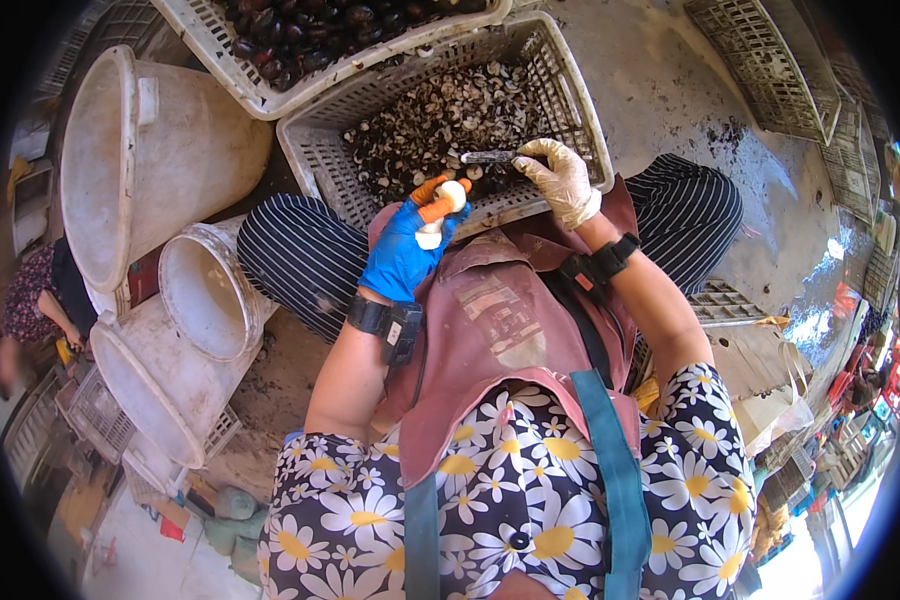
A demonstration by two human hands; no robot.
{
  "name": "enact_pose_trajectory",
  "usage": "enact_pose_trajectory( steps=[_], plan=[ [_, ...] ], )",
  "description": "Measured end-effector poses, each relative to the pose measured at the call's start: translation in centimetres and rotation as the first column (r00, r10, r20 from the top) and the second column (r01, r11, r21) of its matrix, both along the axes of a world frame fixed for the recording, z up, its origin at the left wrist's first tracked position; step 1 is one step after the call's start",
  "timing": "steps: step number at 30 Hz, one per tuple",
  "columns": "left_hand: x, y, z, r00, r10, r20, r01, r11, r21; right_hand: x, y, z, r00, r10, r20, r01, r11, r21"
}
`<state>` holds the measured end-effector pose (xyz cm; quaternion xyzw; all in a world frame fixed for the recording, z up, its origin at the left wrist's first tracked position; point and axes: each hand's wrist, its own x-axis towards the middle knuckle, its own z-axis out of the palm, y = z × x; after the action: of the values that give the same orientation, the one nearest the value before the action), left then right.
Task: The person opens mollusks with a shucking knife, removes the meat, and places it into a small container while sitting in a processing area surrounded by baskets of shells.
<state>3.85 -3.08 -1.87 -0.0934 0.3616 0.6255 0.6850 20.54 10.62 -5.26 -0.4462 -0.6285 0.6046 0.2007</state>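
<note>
My left hand point(402, 248), in a blue glove with orange covers on the fingers, is closed around a white, round peeled water chestnut point(451, 196). A second white piece point(429, 236) shows lower down against the same hand. In my right hand point(562, 182), which wears a cream glove, is a slim metal peeler point(488, 157) pinched between thumb and fingers. Its blade points left, a little beyond the chestnut and apart from it. Both hands are over the near side of a pale plastic crate point(582, 110) that holds a layer of brown and white peelings point(450, 105).
Another crate point(270, 104) full of dark, unpeeled water chestnuts point(315, 35) overlaps the far edge. Large white buckets point(195, 130) lie tipped at the left, and a person point(45, 290) is beyond them. Stacked crates point(770, 65) stand far right on the wet floor point(660, 90).
</note>
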Motion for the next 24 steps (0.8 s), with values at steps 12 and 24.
enact_pose_trajectory(
  steps=[12, 24],
  plan=[
    [-0.5, 0.0, -0.1, 0.992, -0.107, 0.062, 0.110, 0.993, -0.045, -0.8, -1.8, 0.5, 0.990, 0.087, -0.113, -0.079, 0.994, 0.073],
    [-1.0, -0.6, -1.3, 0.983, -0.178, 0.036, 0.177, 0.983, 0.040, 0.2, -0.7, -0.3, 0.991, 0.069, 0.111, -0.094, 0.966, 0.239]
  ],
)
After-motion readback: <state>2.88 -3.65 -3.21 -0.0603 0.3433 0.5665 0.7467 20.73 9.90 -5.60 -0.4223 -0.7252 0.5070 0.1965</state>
